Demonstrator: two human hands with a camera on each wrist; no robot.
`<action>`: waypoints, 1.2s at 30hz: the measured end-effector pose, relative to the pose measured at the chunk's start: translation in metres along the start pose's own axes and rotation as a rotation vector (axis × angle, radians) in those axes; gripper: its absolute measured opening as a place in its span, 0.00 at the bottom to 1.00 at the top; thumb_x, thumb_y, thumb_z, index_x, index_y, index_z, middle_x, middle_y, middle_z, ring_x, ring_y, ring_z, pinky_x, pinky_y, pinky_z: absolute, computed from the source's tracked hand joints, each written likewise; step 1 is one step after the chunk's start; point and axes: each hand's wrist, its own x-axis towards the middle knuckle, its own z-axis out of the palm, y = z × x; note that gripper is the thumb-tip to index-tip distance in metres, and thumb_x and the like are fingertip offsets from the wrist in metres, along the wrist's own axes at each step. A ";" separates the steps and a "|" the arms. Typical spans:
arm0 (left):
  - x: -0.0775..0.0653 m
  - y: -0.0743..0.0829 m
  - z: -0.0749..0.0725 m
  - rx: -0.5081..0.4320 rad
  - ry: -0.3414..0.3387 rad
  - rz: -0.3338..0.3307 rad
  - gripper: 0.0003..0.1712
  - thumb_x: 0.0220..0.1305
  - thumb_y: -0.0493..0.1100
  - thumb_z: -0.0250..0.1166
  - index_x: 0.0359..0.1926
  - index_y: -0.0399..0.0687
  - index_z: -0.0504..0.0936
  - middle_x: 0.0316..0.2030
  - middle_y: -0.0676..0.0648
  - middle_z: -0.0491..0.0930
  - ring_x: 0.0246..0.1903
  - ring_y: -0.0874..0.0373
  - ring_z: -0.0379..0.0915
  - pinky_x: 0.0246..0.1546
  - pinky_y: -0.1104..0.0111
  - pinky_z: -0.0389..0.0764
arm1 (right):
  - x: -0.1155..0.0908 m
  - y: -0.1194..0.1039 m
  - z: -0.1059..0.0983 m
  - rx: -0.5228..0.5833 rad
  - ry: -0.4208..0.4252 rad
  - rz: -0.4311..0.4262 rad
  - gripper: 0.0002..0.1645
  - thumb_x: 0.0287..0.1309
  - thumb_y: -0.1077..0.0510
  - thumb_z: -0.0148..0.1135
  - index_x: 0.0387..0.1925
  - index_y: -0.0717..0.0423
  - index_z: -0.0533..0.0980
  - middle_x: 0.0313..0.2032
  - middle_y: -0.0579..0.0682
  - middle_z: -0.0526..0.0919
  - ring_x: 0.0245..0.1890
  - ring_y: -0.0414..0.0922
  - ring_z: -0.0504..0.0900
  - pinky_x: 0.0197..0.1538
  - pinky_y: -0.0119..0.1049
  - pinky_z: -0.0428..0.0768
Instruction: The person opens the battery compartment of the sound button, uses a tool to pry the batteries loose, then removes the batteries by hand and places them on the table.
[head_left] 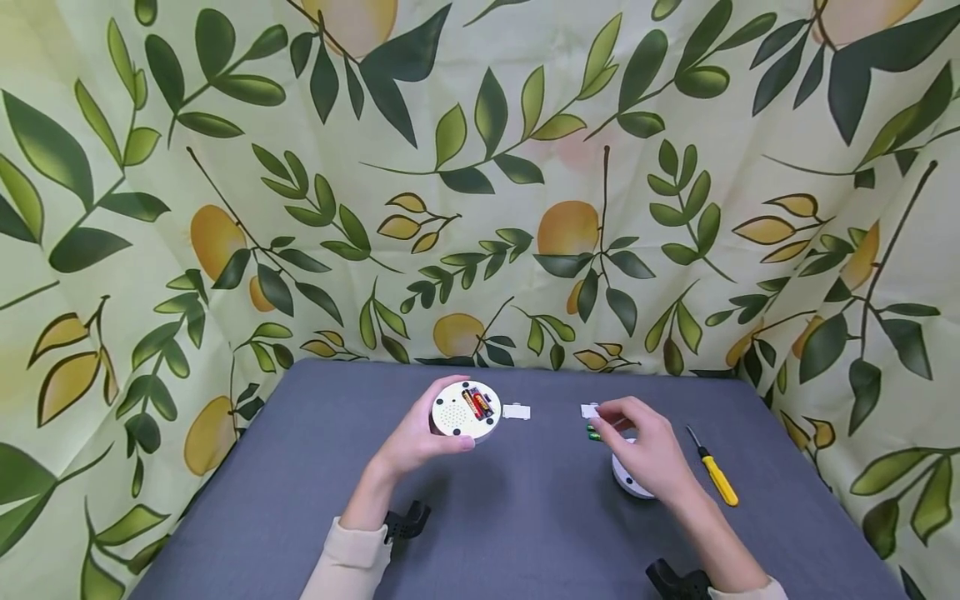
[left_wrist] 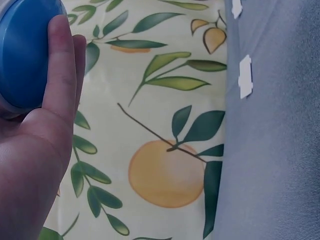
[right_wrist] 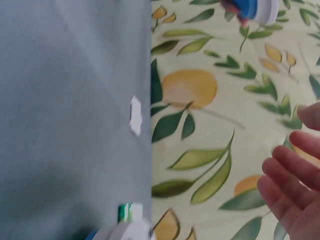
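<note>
My left hand [head_left: 423, 429] grips a round white-and-blue battery device [head_left: 450, 417] by its rim, above the table. Its white underside, with speaker holes, faces me, and red batteries [head_left: 477, 403] sit in the uncovered compartment. The left wrist view shows the blue face [left_wrist: 25, 55] under the fingers. My right hand [head_left: 641, 442] hovers with relaxed fingers and nothing in them, as the right wrist view shows. Below it are a second round device [head_left: 630, 477], partly hidden, and green-wrapped pieces that look like batteries [right_wrist: 125, 212]. A white battery cover [head_left: 588, 411] lies near its fingertips.
Another white battery cover [head_left: 517, 412] lies on the grey-blue table [head_left: 525, 533], right of the held device. A screwdriver with a yellow handle [head_left: 720, 479] rests to the right of my right hand. Leaf-patterned fabric [head_left: 480, 208] hangs behind the table and along both sides.
</note>
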 end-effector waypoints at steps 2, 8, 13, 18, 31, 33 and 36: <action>0.000 0.000 0.000 0.007 0.001 -0.005 0.51 0.52 0.35 0.77 0.73 0.38 0.60 0.60 0.35 0.69 0.50 0.52 0.76 0.47 0.68 0.81 | 0.004 -0.008 0.004 0.033 -0.018 -0.030 0.11 0.61 0.59 0.72 0.45 0.51 0.83 0.39 0.39 0.83 0.39 0.37 0.80 0.43 0.31 0.80; 0.001 0.001 -0.001 0.027 -0.002 -0.016 0.50 0.52 0.36 0.76 0.73 0.40 0.61 0.60 0.35 0.69 0.50 0.51 0.76 0.47 0.68 0.81 | 0.015 -0.029 0.014 0.118 -0.067 -0.086 0.16 0.56 0.58 0.76 0.47 0.47 0.83 0.43 0.36 0.82 0.43 0.38 0.79 0.47 0.35 0.81; 0.001 0.000 -0.001 0.025 -0.013 -0.019 0.50 0.52 0.35 0.76 0.73 0.38 0.60 0.60 0.35 0.69 0.49 0.52 0.76 0.46 0.68 0.81 | 0.022 -0.041 0.022 0.174 -0.075 -0.126 0.17 0.55 0.58 0.77 0.47 0.47 0.84 0.43 0.36 0.82 0.43 0.39 0.81 0.48 0.36 0.81; 0.001 0.000 -0.001 0.017 -0.023 -0.023 0.50 0.52 0.34 0.76 0.73 0.38 0.60 0.60 0.35 0.69 0.48 0.53 0.77 0.45 0.68 0.81 | 0.031 -0.054 0.028 0.229 -0.106 -0.137 0.17 0.55 0.58 0.78 0.47 0.47 0.84 0.44 0.37 0.83 0.43 0.39 0.81 0.48 0.38 0.81; 0.002 -0.001 0.002 0.013 -0.043 -0.026 0.49 0.53 0.36 0.76 0.73 0.38 0.60 0.60 0.36 0.69 0.48 0.51 0.77 0.46 0.67 0.82 | 0.049 -0.077 0.046 0.331 -0.185 -0.197 0.17 0.55 0.57 0.77 0.47 0.51 0.85 0.45 0.43 0.84 0.44 0.40 0.81 0.49 0.38 0.81; 0.002 -0.002 0.002 0.005 -0.049 -0.025 0.49 0.53 0.36 0.76 0.73 0.39 0.60 0.60 0.36 0.69 0.48 0.51 0.77 0.46 0.66 0.82 | 0.050 -0.078 0.049 0.333 -0.202 -0.198 0.17 0.54 0.58 0.78 0.46 0.52 0.85 0.45 0.45 0.84 0.44 0.40 0.81 0.49 0.38 0.81; 0.001 -0.002 0.003 -0.006 -0.055 -0.023 0.49 0.54 0.36 0.76 0.73 0.37 0.59 0.60 0.36 0.69 0.48 0.51 0.77 0.46 0.66 0.82 | 0.050 -0.079 0.052 0.336 -0.218 -0.195 0.17 0.52 0.59 0.79 0.45 0.54 0.86 0.44 0.46 0.84 0.43 0.45 0.82 0.49 0.38 0.81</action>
